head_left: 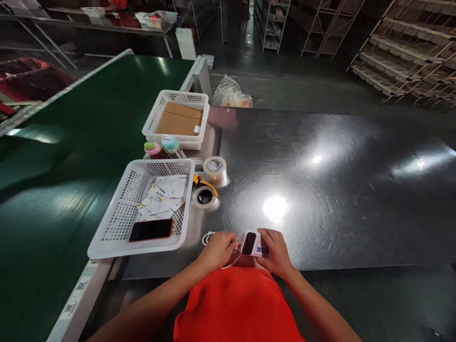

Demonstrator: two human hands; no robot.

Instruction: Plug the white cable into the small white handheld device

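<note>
Small white device held at the near edge of the metal worktop

The right hand (276, 251) grips the white device (250, 243); the left hand (217, 249) is closed on its thin white cable (206, 236). The work looks only begun: the cable is loose, the tape rolls (214, 169) untouched.

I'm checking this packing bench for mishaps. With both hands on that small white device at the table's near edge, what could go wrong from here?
1. The small white device sits close to the table's near edge; if the right hand loosens its grip, it might slide off.
2. Its white cord loops under the left hand and could snag or tug the device.
3. The phone lies in the basket, which seems to overhang the green belt; a nudge might tip it.
</note>
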